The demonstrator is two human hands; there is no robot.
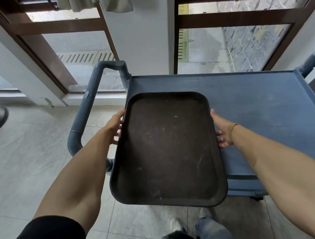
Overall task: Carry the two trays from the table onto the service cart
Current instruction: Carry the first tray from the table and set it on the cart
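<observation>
A dark brown rectangular plastic tray with rounded corners and a raised rim (167,149) is held by its two long sides over the near left part of the blue-grey plastic service cart (256,107), its far end above the cart's top shelf and its near end jutting out past the cart's edge over the pale tiled floor (23,159). Whether the far end already touches the shelf cannot be told. The left hand (115,127) is curled round the left rim, its fingers (118,136) tucked under the edge with the thumb lying along the rim; the right hand (222,130) is set against the right rim, its fingers (221,138) partly spread and reaching under the tray. The task is judged to be in its placing step for this tray: it has been brought to the cart but is not yet set down and released. No other tray is seen on the cart's top shelf, and the bench is out of view, so a second tray is probably left to fetch. The tray is empty, its matte surface scuffed, with pale specks and faint scratches. The cart's ribbed handle (86,104) stands just to the left of the left hand.
</observation>
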